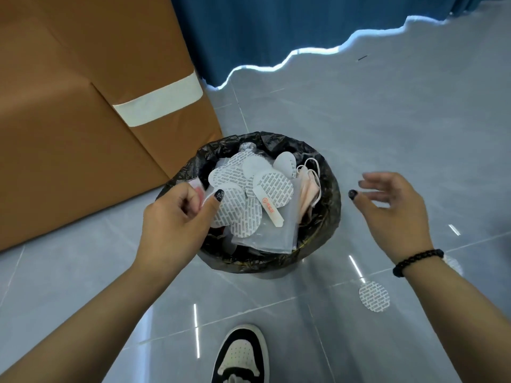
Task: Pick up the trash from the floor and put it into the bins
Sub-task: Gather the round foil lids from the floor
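A round bin (330, 189) lined with a black bag stands on the grey tiled floor and is filled with white printed seal discs, clear wrappers and a pink face mask. My left hand (177, 219) hovers over the bin's left rim and pinches a small white and pink scrap (198, 192) between thumb and fingers. My right hand (392, 208) is to the right of the bin, fingers spread and blurred, holding nothing. One white printed disc (373, 296) lies on the floor at the right, near my right forearm. Part of another disc (453, 263) shows behind my wrist.
A large brown cardboard box (83, 120) with white tape stands close on the bin's left. A blue curtain (276, 31) hangs behind. My black and white shoe (242, 355) is on the tiles in front of the bin.
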A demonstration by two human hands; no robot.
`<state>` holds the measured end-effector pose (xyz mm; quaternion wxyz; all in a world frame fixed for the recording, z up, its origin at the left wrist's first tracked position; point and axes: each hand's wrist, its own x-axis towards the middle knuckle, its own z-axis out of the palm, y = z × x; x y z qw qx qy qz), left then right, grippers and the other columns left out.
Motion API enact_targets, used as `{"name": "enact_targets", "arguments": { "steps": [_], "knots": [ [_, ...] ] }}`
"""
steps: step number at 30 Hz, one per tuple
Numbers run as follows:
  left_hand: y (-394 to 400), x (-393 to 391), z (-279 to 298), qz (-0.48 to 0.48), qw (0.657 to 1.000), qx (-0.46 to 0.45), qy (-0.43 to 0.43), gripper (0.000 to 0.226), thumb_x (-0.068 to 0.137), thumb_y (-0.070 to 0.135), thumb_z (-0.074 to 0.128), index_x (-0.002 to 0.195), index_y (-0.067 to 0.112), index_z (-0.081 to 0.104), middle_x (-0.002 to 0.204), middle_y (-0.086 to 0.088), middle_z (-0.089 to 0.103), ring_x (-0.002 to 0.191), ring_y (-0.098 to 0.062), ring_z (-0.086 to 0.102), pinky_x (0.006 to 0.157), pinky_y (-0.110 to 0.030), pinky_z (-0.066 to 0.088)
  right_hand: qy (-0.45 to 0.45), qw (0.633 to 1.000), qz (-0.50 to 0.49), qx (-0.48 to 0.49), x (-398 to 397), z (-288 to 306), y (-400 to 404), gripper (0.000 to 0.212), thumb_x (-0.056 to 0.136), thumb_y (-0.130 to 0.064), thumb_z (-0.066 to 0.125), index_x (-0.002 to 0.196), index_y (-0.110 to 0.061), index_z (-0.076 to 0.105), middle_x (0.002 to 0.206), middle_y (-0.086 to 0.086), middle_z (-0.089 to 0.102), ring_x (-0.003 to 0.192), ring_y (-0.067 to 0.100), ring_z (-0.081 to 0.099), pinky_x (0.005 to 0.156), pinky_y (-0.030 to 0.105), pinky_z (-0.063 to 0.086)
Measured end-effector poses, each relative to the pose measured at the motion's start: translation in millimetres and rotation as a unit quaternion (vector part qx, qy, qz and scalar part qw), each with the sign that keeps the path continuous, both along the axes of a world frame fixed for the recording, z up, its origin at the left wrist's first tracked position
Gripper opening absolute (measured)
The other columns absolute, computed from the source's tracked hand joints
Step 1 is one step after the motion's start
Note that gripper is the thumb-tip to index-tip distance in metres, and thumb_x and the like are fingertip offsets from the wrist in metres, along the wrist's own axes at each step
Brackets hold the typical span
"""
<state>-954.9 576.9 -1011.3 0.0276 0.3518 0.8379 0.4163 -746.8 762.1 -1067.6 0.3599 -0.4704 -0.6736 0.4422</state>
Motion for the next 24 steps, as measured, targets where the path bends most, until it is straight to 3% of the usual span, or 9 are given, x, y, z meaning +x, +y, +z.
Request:
{"name": "enact_targets", "arguments": {
  "steps": [3,7,11,17,21,24],
  "knots": [
    [2.7,9.9,5.3,-0.042,0.998,0.006,0.048,0.04,0.083,0.027,0.066,0.059,0.012,0.038,0.047,0.003,0.038,0.046,-0.012,0.034,0.045,-0.018,0.028,-0.084,0.992,-0.038,-0.085,28.3,-60.6,-3.8,0.025,0.08,-0.01,0.072,0.102,-0.016,0.061,0.106,0.004,0.063,0.084,0.018,0.062,0.076,0.024,0.045],
    [13.5,31.9,7.9,-0.144,0.978,-0.04,0.146,0.042,0.085,0.024,0.068,0.057,0.019,0.037,0.045,0.004,0.037,0.048,-0.017,0.038,0.043,-0.025,0.033,-0.3,0.932,0.032,-0.201,68.6,-133.4,-21.8,0.05,0.077,-0.016,0.075,0.123,-0.011,0.055,0.126,0.014,0.045,0.096,0.023,0.052,0.087,0.023,0.041],
    [34.4,59.6,9.0,-0.286,0.933,-0.077,0.205,0.034,0.084,0.027,0.059,0.059,0.021,0.035,0.05,0.008,0.034,0.046,-0.009,0.033,0.042,-0.026,0.031,-0.423,0.889,0.091,-0.151,93.2,-168.3,-40.4,0.058,0.077,-0.019,0.069,0.131,-0.018,0.047,0.125,0.009,0.04,0.116,0.027,0.044,0.097,0.034,0.044],
    [79.5,111.4,22.8,-0.456,0.844,-0.153,0.238,0.031,0.084,0.035,0.05,0.061,0.025,0.032,0.05,0.008,0.037,0.043,-0.012,0.037,0.041,-0.025,0.032,-0.423,0.887,0.129,-0.133,95.8,-167.7,-37.5,0.046,0.08,-0.014,0.062,0.123,-0.014,0.046,0.123,0.007,0.046,0.115,0.024,0.043,0.089,0.025,0.042],
    [120.9,158.0,2.1,-0.504,0.794,-0.261,0.221,0.031,0.089,0.035,0.051,0.064,0.025,0.035,0.058,0.007,0.044,0.057,-0.011,0.044,0.053,-0.028,0.038,-0.446,0.87,0.153,-0.143,105.5,-163.9,-30.4,0.044,0.075,-0.019,0.07,0.111,-0.012,0.045,0.117,0.006,0.04,0.112,0.022,0.041,0.086,0.026,0.042],
    [158.4,199.4,-32.6,-0.515,0.758,-0.358,0.179,0.018,0.089,0.037,0.052,0.08,0.021,0.05,0.07,0.008,0.048,0.073,-0.017,0.05,0.056,-0.027,0.032,-0.325,0.917,0.091,-0.215,123.8,-156.0,-23.8,0.023,0.078,-0.013,0.066,0.078,-0.02,0.043,0.092,0.0,0.052,0.087,0.016,0.05,0.068,0.02,0.041]
  ]
}}
